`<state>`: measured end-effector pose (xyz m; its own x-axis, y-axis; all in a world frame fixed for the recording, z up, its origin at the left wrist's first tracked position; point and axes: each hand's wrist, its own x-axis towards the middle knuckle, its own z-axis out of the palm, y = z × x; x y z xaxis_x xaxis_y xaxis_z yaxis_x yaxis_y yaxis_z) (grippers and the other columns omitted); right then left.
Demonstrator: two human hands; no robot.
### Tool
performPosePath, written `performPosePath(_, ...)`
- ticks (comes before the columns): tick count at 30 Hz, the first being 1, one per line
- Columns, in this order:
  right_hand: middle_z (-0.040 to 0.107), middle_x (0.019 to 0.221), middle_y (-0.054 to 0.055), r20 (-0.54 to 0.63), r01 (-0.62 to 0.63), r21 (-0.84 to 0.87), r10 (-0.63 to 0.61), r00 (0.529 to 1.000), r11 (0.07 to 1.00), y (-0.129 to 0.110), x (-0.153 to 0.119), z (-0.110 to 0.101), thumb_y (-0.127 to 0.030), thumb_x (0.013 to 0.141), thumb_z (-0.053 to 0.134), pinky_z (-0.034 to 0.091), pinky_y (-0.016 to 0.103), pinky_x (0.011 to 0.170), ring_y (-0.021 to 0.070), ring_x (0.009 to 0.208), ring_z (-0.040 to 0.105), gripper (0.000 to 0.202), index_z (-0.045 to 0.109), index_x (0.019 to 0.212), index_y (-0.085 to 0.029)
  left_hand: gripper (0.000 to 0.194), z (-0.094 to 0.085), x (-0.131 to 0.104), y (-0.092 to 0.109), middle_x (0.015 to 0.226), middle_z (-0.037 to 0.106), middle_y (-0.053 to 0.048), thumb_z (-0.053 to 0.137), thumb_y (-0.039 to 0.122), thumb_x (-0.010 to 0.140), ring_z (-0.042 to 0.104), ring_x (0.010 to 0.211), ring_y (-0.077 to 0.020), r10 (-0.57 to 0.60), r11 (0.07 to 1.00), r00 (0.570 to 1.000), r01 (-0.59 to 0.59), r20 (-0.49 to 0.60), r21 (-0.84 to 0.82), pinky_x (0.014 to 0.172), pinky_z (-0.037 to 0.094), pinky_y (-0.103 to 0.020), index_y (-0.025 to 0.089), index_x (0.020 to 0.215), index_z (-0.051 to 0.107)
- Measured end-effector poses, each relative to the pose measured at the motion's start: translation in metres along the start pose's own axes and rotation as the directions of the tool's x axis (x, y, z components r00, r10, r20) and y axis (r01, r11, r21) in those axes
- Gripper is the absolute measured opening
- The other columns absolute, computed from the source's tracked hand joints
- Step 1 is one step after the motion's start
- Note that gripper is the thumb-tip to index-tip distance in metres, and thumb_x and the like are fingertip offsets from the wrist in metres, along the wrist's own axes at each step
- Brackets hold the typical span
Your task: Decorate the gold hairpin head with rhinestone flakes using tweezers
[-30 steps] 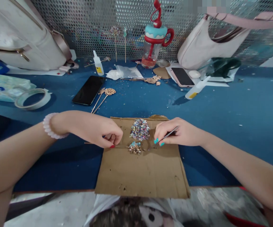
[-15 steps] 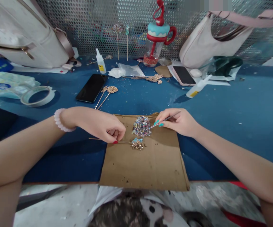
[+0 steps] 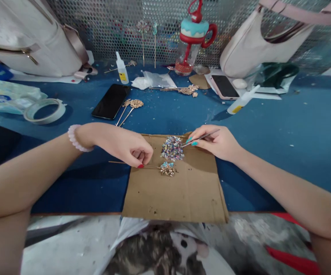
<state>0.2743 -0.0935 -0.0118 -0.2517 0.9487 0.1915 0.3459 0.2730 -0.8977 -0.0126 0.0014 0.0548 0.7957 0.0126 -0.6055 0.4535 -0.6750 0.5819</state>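
Observation:
My left hand (image 3: 131, 148) is closed on the thin stem of a gold hairpin (image 3: 168, 170), whose ornate head carries some light-blue stones and hangs just over the cardboard. In my right hand (image 3: 217, 142) a pair of metal tweezers (image 3: 201, 137) is pinched, with the tips at the right edge of a heap of colourful rhinestones (image 3: 171, 149). Whether the tips hold a stone is too small to see. Both the heap and the hairpin head are above the piece of cardboard (image 3: 176, 198) at the table's front edge.
Beyond the cardboard lie more gold hairpins (image 3: 136, 104), a black phone (image 3: 110, 101) and a pink-cased phone (image 3: 225, 87). Glue bottles stand at left (image 3: 122, 70) and lean at right (image 3: 242, 101). A tape roll (image 3: 45, 111), a red-handled cup (image 3: 187, 46) and bags line the edges.
The whole view has shifted slightly, with the table appearing higher. Both hands keep their holds, and the tweezer tips stay at the heap's right side.

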Motion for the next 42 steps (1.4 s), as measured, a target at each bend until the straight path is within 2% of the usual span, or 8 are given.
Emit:
performPosePath(6,0.072,0.08,0.003,-0.011,-0.009,0.011,0.009,1.0,1.0,0.002,0.0,0.001,-0.054,0.077,0.079,0.051,0.028,0.064,0.0143,0.072,0.064,0.034,0.073,0.081,-0.02,0.013,-0.003,0.001,-0.003,0.083,0.069,0.001,0.054,0.028,0.092,0.063,0.07,-0.0112,-0.017,1.0,0.999,0.017,0.029,-0.003,0.061,0.047,-0.016,0.022,0.094,0.065)
performPosePath(13,0.07,0.08,0.003,0.014,0.016,0.026,-0.017,1.0,1.0,0.003,0.002,0.002,-0.05,0.079,0.079,0.047,0.028,0.062,0.0128,0.07,0.062,0.034,0.071,0.083,-0.018,0.014,-0.005,0.002,-0.012,0.084,0.07,0.001,0.054,0.032,0.094,0.063,0.072,-0.0126,-0.022,1.0,0.998,0.021,0.052,0.021,0.062,0.045,-0.016,0.024,0.095,0.066)
performPosePath(20,0.069,0.08,0.002,0.047,0.055,0.056,-0.058,0.997,0.997,0.004,0.006,0.004,-0.059,0.08,0.076,0.045,0.027,0.065,0.0109,0.071,0.06,0.044,0.066,0.084,-0.016,0.018,-0.003,-0.002,-0.007,0.081,0.064,0.003,0.046,0.018,0.097,0.056,0.073,-0.0096,-0.034,0.999,0.999,0.032,0.031,0.041,0.068,0.041,-0.013,0.018,0.094,0.063)
performPosePath(27,0.066,0.076,0.001,0.071,0.079,0.054,-0.083,0.994,0.995,0.007,0.009,0.006,-0.063,0.08,0.075,0.042,0.027,0.062,0.0089,0.065,0.055,0.048,0.065,0.086,-0.017,0.016,-0.004,0.003,-0.017,0.081,0.063,0.001,0.051,0.027,0.096,0.056,0.073,-0.0116,-0.014,0.999,0.998,0.011,0.067,0.041,0.068,0.043,-0.016,0.019,0.088,0.062)
performPosePath(37,0.063,0.072,-0.001,0.069,0.076,0.042,-0.079,0.994,0.996,0.009,0.008,0.005,-0.055,0.084,0.074,0.036,0.025,0.057,0.0074,0.061,0.049,0.039,0.066,0.087,-0.017,0.015,-0.004,0.004,-0.019,0.081,0.065,0.0,0.053,0.031,0.094,0.059,0.073,-0.0136,-0.019,1.0,0.998,0.018,0.058,0.012,0.068,0.045,-0.019,0.022,0.089,0.063)
performPosePath(42,0.065,0.078,0.0,0.08,0.067,0.033,-0.07,0.994,0.997,0.012,0.006,0.004,-0.052,0.087,0.072,0.042,0.024,0.059,0.0078,0.063,0.053,0.038,0.066,0.091,-0.015,0.012,-0.002,0.004,-0.017,0.082,0.065,0.001,0.053,0.027,0.092,0.059,0.072,-0.0126,-0.017,1.0,0.999,0.017,0.044,0.003,0.065,0.045,-0.018,0.022,0.088,0.063)
